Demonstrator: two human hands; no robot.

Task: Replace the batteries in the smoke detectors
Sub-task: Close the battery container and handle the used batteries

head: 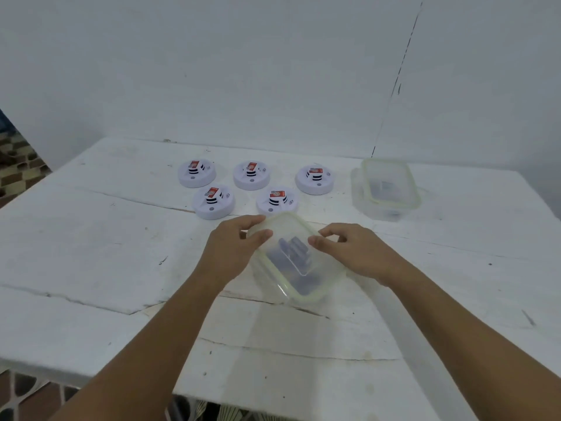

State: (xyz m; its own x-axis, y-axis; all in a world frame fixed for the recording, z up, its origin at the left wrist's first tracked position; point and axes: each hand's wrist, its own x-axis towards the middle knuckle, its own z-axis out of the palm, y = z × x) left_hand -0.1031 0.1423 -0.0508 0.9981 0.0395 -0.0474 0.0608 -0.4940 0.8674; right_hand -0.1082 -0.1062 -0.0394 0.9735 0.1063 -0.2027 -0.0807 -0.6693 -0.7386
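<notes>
A clear plastic container (296,262) with a pale green-rimmed lid sits on the white tabletop (91,253) directly in front of the person, turned at an angle. Through its cloudy lid and walls, several dark blocks show inside; they look like batteries (293,249), though the blur hides their exact number. The left hand (233,247) has its grip on the container's far left corner, fingers curled over the lid's rim and thumb on top. The right hand (349,250) holds the right edge of the lid, thumb pressed onto it and fingers bent over the rim.

A second clear container (385,189) of the same kind stands well apart at the far right of the tabletop, its green-rimmed lid lying askew on top. Something dark lies inside it, too faint to identify.

Five white round smoke detectors (252,176) rest beyond the near container, three in a back row and two in front. Each carries a small red-and-white label on its raised centre. The front right detector (277,200) lies just beside the near container's far corner.
</notes>
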